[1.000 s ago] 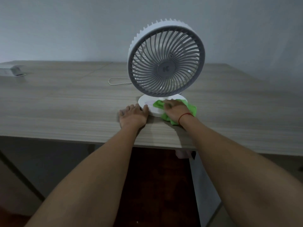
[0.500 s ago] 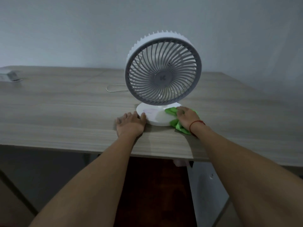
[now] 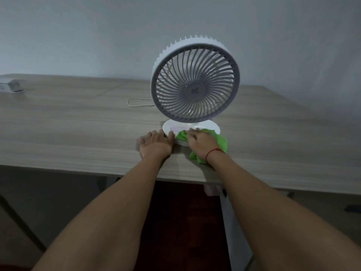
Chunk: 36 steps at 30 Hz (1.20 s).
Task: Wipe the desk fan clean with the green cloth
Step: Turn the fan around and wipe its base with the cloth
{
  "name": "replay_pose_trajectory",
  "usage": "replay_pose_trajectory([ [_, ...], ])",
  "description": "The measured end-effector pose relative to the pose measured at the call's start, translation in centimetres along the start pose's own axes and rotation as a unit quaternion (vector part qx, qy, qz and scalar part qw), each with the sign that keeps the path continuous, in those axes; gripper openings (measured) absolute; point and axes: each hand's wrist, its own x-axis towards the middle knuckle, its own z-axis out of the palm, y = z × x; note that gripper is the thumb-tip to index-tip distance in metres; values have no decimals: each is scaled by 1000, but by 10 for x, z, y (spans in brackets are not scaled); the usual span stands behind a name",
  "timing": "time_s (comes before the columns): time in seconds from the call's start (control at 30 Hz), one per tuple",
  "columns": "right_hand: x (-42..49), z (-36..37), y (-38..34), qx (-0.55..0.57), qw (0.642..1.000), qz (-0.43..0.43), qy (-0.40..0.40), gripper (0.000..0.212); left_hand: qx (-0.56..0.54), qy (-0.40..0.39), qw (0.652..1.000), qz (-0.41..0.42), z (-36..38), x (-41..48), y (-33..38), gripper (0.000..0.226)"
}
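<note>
fan point(image 3: 195, 83) is standing upright near the desk point(image 3: 68, 133) front edge as the right hand point(image 3: 202, 144), pressing flat on the cloth point(image 3: 221, 142), is sweeping back left across the white base point(image 3: 213, 129) after reaching its right side half a second ago, suggesting the base wipe is ongoing. left hand point(image 3: 155, 143) is lying open beside the base, thumb touching its rim, bracing it; the cloth is bunching under the right palm, trailing onto the desk.

Right hand point(image 3: 203, 143) presses green cloth point(image 3: 221, 142) on fan base point(image 3: 212, 128); left hand point(image 3: 156, 143) braces it.
</note>
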Motion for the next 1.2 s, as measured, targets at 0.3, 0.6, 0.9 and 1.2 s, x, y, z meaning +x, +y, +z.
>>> replay_pose_trajectory([
  [0.3, -14, -20, 18, 15, 997, 67, 40, 45, -11, -10, 1000, 4, -2, -3, 2, 62],
  [0.6, 11, 5, -9, -92, 990, 110, 7, 51, -16, -5, 1000, 8, 3, -1, -1, 64],
  [0.9, -13, -17, -6, 54, 997, 51, 0, 50, -63, 82, 995, 1, -6, -19, 3, 61],
  [1.2, -46, -41, 28, -71, 958, 245, 128, 65, -232, -118, 964, 63, -26, -43, 35, 59],
])
